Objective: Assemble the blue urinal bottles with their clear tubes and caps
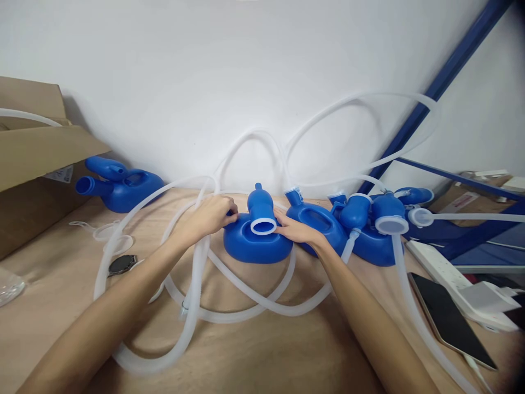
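A blue plastic urinal bottle (240, 249) sits on the table in front of me. A blue funnel-shaped piece with a white rim (261, 208) lies on top, its wide mouth facing me and its narrow spout pointing away. My left hand (213, 214) is curled at the bottle's upper left, fingers bent against it; the fingertips are partly hidden. My right hand (296, 227) lies with fingers stretched along the right side, touching the bottle and the funnel-shaped piece. Clear hose (283, 309) loops on the table around the bottle and beneath my wrists.
More blue bottles (314, 219) stand at right, with blue heads (389, 210) and hoses attached. Another bottle (131, 191) is at left beside a cardboard box (36, 158). A watch (123, 265), clear rings (118, 241), a phone (449, 317) and a power strip (443, 268) lie around.
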### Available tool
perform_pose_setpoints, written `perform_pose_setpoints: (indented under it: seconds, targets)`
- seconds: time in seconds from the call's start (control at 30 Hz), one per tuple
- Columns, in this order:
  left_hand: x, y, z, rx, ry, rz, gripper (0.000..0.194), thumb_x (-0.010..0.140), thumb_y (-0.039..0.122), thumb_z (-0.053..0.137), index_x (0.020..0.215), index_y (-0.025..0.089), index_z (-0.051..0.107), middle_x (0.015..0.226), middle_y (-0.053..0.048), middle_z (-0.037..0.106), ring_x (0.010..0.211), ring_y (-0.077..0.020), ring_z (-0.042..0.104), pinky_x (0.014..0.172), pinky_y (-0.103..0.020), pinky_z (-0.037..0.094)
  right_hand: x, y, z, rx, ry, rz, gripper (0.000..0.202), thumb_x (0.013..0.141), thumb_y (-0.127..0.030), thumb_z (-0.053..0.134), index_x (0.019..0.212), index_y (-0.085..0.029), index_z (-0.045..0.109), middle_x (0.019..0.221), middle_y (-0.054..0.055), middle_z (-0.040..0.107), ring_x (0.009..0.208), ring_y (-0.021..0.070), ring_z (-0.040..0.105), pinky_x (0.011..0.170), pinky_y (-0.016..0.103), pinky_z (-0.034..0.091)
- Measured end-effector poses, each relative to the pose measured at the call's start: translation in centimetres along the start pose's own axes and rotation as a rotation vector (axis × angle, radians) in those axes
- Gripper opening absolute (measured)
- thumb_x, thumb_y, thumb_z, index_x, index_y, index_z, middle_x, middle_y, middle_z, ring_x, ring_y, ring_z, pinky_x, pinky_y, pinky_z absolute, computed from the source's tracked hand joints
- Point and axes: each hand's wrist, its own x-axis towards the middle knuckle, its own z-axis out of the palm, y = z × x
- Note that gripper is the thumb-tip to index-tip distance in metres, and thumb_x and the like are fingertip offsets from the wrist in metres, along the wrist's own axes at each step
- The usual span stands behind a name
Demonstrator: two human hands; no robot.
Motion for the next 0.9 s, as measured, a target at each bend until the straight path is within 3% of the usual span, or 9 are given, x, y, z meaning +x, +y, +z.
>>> perform_pose_setpoints:
  seconds: [0.2, 0.57, 0.77, 0.9]
  targets:
    - [0.12, 0.07, -0.03, -0.024, -0.008, -0.041, 0.018, 0.082, 0.021, 0.061, 0.083, 0.020, 0.078, 0.090, -0.005, 0.078, 0.080, -0.0216, 0.070, 0.070, -0.030, 0.048, -0.06, 0.09, -0.01, -0.004, -0.006, 0.007, 0.070, 0.093, -0.066, 0.059, 0.152, -0.028, 0.050, 0.161, 0.008, 0.049, 0.157, 0.0326, 0.033, 0.133, 0.054, 0.014]
    - [0.01, 0.09, 0.09, -0.003, 0.023, -0.101, 0.016, 0.080, 0.028, 0.062, 0.082, 0.019, 0.075, 0.095, -0.008, 0.075, 0.088, -0.0252, 0.070, 0.079, -0.034, 0.053, -0.40, -0.45, -0.06, -0.038, 0.003, 0.046, 0.066, 0.094, -0.060, 0.059, 0.153, -0.029, 0.050, 0.164, 0.006, 0.045, 0.158, 0.0317, 0.031, 0.133, 0.053, 0.013]
    - [-0.20, -0.15, 0.34, 0.020, 0.063, -0.043, 0.014, 0.080, 0.023, 0.059, 0.083, 0.020, 0.073, 0.092, -0.007, 0.077, 0.114, -0.0292, 0.070, 0.109, -0.040, 0.050, -0.46, -0.62, -0.11, -0.026, -0.025, 0.040, 0.063, 0.094, -0.057, 0.059, 0.150, -0.028, 0.052, 0.162, 0.006, 0.048, 0.159, 0.0310, 0.029, 0.133, 0.052, 0.012]
    - [-0.28, -0.22, 0.77, 0.083, 0.115, 0.028, 0.012, 0.080, 0.022, 0.059, 0.081, 0.019, 0.071, 0.090, -0.006, 0.078, 0.109, -0.0269, 0.071, 0.125, -0.047, 0.035, -0.43, -0.30, -0.15, -0.034, -0.023, 0.044, 0.063, 0.094, -0.057, 0.059, 0.149, -0.026, 0.053, 0.159, 0.007, 0.050, 0.156, 0.0309, 0.033, 0.134, 0.050, 0.011]
